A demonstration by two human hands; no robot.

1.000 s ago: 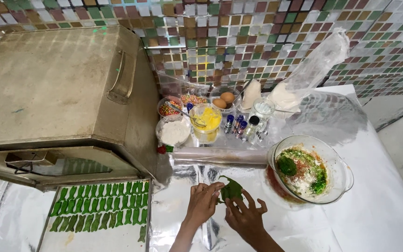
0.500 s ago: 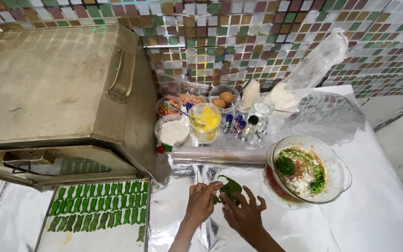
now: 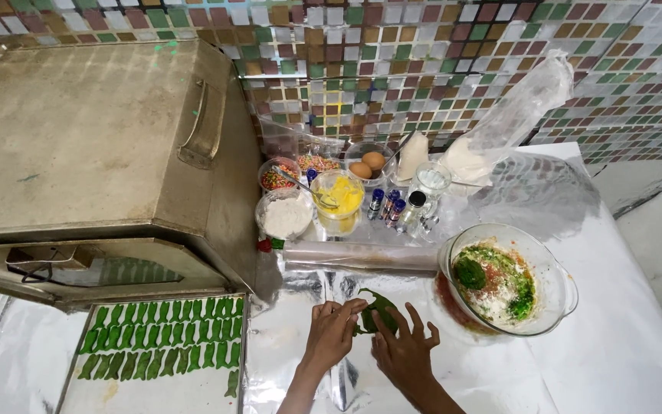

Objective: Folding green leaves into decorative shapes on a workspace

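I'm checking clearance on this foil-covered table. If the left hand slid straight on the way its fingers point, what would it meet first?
The left hand points up and right, at the green leaf it already touches. Beyond that, probably the roll of clear wrap, though depth is unclear.

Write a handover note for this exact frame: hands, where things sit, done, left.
Left hand: fingers on the left edge of the green dough, pressing it on the foil-covered table.
Right hand: spread beside and over the dough's right side, touching it.
Tray, front left, below the metal oven: three rows of shaped green pieces; its front part is bare.
Glass bowl, right: green, red and white mix inside.
Rolling pin lies behind the dough; eggs and small tubs behind that.
Done: rows on the tray.
Left: this piece is still unshaped; mix remains in the bowl.
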